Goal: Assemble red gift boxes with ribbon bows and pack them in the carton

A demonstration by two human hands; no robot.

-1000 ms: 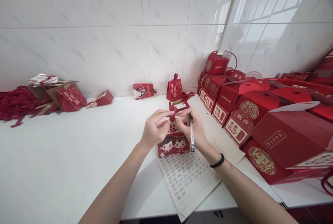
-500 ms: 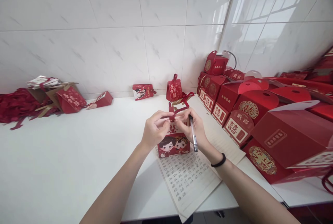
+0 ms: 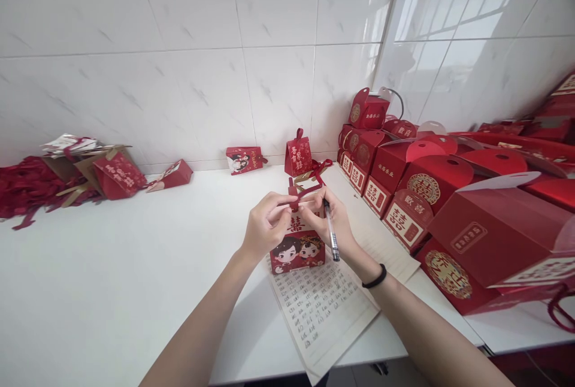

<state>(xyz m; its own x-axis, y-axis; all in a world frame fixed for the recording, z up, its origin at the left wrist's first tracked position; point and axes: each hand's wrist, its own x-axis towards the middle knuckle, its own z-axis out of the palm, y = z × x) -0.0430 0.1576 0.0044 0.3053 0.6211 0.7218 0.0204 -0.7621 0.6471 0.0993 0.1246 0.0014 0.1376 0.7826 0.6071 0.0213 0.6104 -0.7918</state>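
Note:
A red and white gift box (image 3: pixel 297 251) printed with two cartoon figures stands upright on a handwritten notebook (image 3: pixel 321 315). My left hand (image 3: pixel 268 225) is closed at the top of the box, its thumb and fingers pinching the red ribbon (image 3: pixel 294 200) there. My right hand (image 3: pixel 331 219) meets it from the other side, fingertips closed on the same ribbon. A black-and-clear pen (image 3: pixel 332 232) is tucked between the fingers of my right hand and points downward. The fingers partly hide the ribbon and the box's top edge.
Stacked red boxes (image 3: pixel 404 171) crowd the right side. Against the wall are a small red box with a loop (image 3: pixel 297 156) and a lying box (image 3: pixel 244 159). At left, a heap of red ribbons (image 3: pixel 29 189) lies beside folded red boxes (image 3: pixel 117 172).
The view has shifted slightly, so everything appears a little further left. Both hands keep their pinch on the ribbon at the box top, with barely any finger movement.

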